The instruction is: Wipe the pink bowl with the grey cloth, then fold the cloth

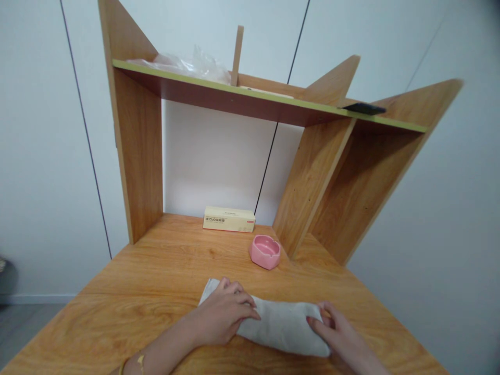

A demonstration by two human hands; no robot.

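A pale grey folded cloth [279, 324] lies on the wooden desk [156, 276] near its front edge. My left hand [224, 312] rests on the cloth's left part, fingers curled over it and pressing down. My right hand [338, 333] holds the cloth's right end, with the thumb on top and the fingers tucked at its edge. Both hands touch the cloth.
A pink ceramic ashtray [265, 251] sits just behind the cloth. A cream cardboard box [228, 219] lies at the back of the desk. Upright wooden panels [138, 156] carry a shelf [250, 99] with clear plastic wrap [187, 65] and a black flat object [364, 108].
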